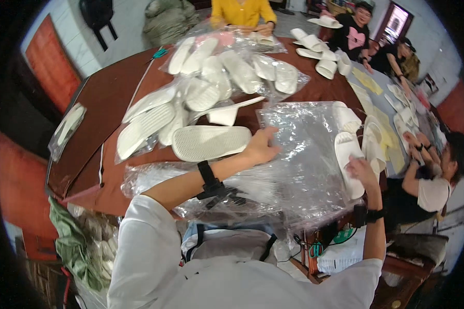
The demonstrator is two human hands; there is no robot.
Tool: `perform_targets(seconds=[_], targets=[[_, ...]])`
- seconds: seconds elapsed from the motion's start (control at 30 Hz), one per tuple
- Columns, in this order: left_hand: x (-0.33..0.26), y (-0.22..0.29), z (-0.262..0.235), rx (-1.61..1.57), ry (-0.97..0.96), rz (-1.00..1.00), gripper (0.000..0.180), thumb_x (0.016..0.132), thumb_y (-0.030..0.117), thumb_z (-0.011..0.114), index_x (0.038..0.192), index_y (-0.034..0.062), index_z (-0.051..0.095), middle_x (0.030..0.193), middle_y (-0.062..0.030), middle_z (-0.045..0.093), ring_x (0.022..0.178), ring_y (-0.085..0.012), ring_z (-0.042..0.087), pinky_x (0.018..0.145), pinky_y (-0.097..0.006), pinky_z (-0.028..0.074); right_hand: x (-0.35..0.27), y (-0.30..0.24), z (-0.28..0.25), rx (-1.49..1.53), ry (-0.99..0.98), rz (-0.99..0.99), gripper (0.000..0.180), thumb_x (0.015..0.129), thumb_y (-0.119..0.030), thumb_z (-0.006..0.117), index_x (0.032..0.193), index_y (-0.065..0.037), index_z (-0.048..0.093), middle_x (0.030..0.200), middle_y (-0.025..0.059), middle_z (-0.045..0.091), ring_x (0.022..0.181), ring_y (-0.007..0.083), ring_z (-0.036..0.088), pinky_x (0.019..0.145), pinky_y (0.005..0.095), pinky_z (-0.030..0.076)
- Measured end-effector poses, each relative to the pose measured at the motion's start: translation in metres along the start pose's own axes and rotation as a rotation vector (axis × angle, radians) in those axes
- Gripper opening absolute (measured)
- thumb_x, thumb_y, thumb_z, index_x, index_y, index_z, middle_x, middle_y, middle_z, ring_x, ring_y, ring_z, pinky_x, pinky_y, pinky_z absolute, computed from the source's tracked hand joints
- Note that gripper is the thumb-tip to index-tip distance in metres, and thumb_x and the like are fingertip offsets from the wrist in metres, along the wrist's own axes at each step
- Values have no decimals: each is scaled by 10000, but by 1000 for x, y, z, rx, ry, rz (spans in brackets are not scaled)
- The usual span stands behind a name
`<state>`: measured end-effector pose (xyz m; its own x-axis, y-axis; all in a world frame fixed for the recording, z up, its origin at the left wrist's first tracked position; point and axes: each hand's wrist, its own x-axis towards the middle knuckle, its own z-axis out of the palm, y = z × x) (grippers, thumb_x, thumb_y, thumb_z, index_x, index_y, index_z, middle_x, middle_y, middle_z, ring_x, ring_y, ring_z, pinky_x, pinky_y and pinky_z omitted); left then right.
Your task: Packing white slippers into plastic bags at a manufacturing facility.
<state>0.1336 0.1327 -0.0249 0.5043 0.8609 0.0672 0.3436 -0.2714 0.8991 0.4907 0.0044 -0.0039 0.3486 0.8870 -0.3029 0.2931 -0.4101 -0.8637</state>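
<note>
Resting on clear bags (309,172), your left hand (262,147) perhaps steadies them; your right hand (363,171) touches a slipper (345,149), seemingly placed handy; I can't tell either's grip.

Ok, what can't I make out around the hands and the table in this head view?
All in the head view:
- Left hand: whether its fingertips pinch any film; glare on the clear bags blurs the contact.
- Clear bags: how many layers; see-through film and reflections hide it.
- Right hand: its grip on the white slipper; the hand itself covers the contact.
- Person in yellow: head cut off by the top edge.
</note>
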Motion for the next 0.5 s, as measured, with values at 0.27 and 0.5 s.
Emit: perform_targets(seconds=[0.27, 0.5], targets=[[-99, 63, -102, -81, -95, 28, 589, 836, 240, 653, 1332, 69, 384, 1296, -136, 425, 1058, -246, 518, 836, -343, 483, -16, 35, 23, -189, 168, -300, 320, 855, -220, 617, 1051, 26, 555, 950, 77, 560, 839, 149, 554, 701, 273, 468], [-208, 52, -189, -231, 147, 5, 505, 851, 107, 630, 1304, 36, 419, 1169, -123, 487, 987, -152, 538, 836, -274, 463, -114, -32, 89, -387, 213, -612, 303, 831, -108, 618, 1119, -31, 565, 1054, 76, 548, 936, 192, 543, 788, 294, 455]])
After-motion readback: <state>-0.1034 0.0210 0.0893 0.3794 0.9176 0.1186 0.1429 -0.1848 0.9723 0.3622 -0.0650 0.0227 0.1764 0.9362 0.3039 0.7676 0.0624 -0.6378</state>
